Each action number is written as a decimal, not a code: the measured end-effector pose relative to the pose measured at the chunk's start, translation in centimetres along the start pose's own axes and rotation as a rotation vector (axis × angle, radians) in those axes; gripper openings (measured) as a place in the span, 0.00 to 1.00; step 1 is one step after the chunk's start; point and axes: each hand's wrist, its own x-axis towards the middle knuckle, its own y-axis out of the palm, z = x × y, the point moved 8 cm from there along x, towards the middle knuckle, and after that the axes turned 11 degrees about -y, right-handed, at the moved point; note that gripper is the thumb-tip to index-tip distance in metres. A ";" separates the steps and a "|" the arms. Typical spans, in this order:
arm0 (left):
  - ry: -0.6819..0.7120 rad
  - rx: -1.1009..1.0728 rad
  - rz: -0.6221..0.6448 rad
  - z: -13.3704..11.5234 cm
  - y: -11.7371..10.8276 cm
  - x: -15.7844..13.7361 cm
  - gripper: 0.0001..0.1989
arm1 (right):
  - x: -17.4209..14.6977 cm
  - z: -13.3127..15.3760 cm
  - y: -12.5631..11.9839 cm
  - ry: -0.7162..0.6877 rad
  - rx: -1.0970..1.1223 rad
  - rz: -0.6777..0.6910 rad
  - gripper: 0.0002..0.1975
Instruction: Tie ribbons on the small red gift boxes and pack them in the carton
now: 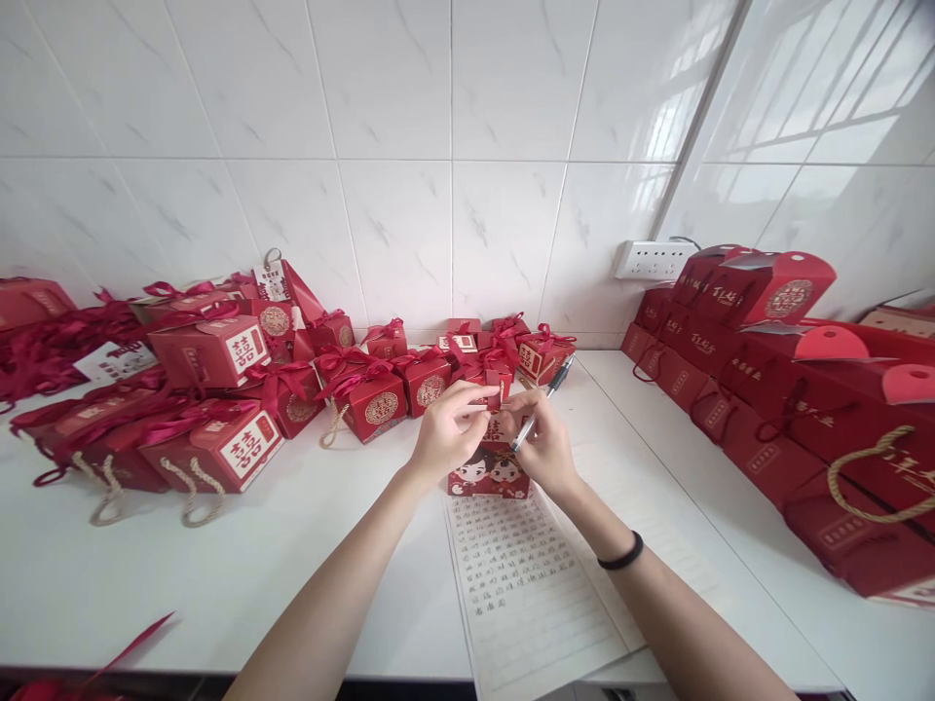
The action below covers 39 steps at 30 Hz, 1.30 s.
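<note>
The small red box stands upright between the two hands, straight ahead of the person at the far end of a handwritten sheet on the white desk. The left hand comes in at its left top edge, the right hand at its right top corner — neither is clearly nearer. The box's patterned front faces the person; its depth is hidden, so I cannot tell which way its long axis runs.

The left hand is narrow, thumb and fingers close together at the top of the box; whether they pinch it I cannot tell. The right hand holds a pen slantwise, its thumb and forefinger also close to the box top.

The box is deep red, with two cartoon figures across the lower front and a large character above them — partly covered by the fingers. Its top is mostly hidden behind the hands.
</note>
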 end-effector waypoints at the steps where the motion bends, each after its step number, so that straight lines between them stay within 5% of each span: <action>1: -0.001 0.002 0.001 0.0 0.0 0.0 0.14 | 0.0 -0.1 0.0 0.011 0.011 0.002 0.08; 39: -0.035 0.035 0.018 0.5 0.0 0.0 0.12 | 0.3 0.0 0.2 0.035 0.073 0.012 0.08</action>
